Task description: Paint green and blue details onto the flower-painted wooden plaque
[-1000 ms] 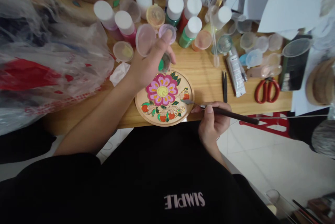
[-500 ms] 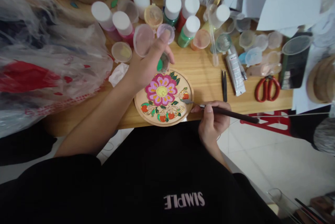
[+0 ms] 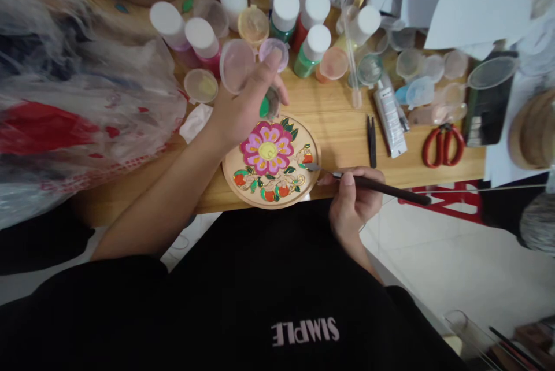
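In the head view, your left hand point(image 3: 247, 96) is part-curled round a small cup point(image 3: 274, 106) with green in it, held over the far rim of the disc point(image 3: 231, 166). A clear lid point(image 3: 237, 66) shows just beyond your knuckles; whether it joins that cup, you can't tell from here. Just past your thumb is a purple cup point(image 3: 282, 53), and a green bottle point(image 3: 309, 53) is beyond it to the right.

Your right hand point(image 3: 358, 200) is closed in a pen-like grip on the knife point(image 3: 385, 188). Left of that hand, its blade point(image 3: 311, 167) lies over the disc, by an orange fruit point(image 3: 307, 159); contact isn't clear. Tweezers point(image 3: 372, 141) lie just beyond your right hand, with a tube point(image 3: 390, 119) farther off.

The disc sits between your hands, at the near edge of the table point(image 3: 338, 128). Neither hand plainly steadies it, so a firm push from the blade could shift or tip it. If your left grip tilts, green could spill onto the flower point(image 3: 267, 150) below it. A slip of your right fingers could smear colour across the gold outlines.
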